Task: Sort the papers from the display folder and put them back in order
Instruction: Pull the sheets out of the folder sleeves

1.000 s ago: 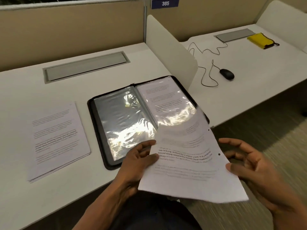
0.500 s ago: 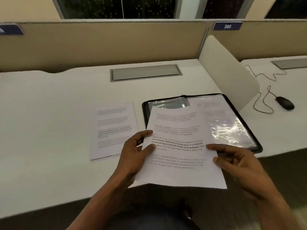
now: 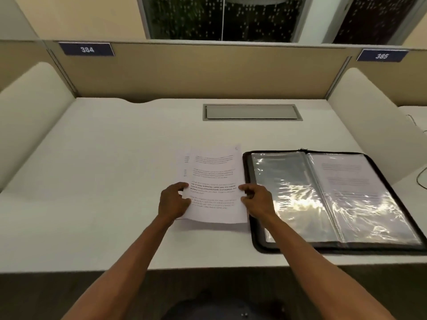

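A printed sheet [image 3: 215, 179] lies on top of a paper stack [image 3: 182, 167] on the white desk, a strip of the stack showing at its left edge. My left hand [image 3: 173, 202] pinches the sheet's left edge and my right hand [image 3: 256, 198] pinches its right edge. The black zip display folder [image 3: 328, 199] lies open just right of the papers. Its left sleeve looks empty and shiny; its right sleeve holds a printed page [image 3: 346, 181].
A grey cable-tray lid [image 3: 251, 112] is set in the desk behind the papers. Cream side dividers [image 3: 30, 112] stand at both ends and a beige partition with plates 384 and 385 at the back. A thin cable [image 3: 421, 176] shows at far right.
The sheet, held in the air over the desk edge before, has moved forward and left onto the paper stack. Both hands came along with it. The camera has turned left.
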Demonstrator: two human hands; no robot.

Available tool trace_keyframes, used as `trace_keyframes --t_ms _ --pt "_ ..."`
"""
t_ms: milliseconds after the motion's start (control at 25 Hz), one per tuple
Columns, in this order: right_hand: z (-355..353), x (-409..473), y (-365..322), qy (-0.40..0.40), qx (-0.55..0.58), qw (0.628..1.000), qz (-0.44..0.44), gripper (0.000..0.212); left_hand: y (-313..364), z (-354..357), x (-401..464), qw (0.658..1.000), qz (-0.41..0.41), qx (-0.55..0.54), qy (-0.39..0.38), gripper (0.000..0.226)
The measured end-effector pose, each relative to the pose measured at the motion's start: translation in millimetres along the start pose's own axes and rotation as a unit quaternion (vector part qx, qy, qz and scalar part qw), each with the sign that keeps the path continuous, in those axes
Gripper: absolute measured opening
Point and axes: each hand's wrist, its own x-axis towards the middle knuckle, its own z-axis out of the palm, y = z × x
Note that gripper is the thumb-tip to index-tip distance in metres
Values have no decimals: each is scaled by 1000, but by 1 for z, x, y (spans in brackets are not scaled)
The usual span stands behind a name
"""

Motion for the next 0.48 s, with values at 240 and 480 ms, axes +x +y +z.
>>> trace_keyframes --t_ms 240,480 --pt "29 23 12 23 -56 997 -37 30 -27 13 10 997 33 68 14 56" --pt "36 24 29 -9 -130 987 -90 41 -44 18 12 995 34 86 20 62"
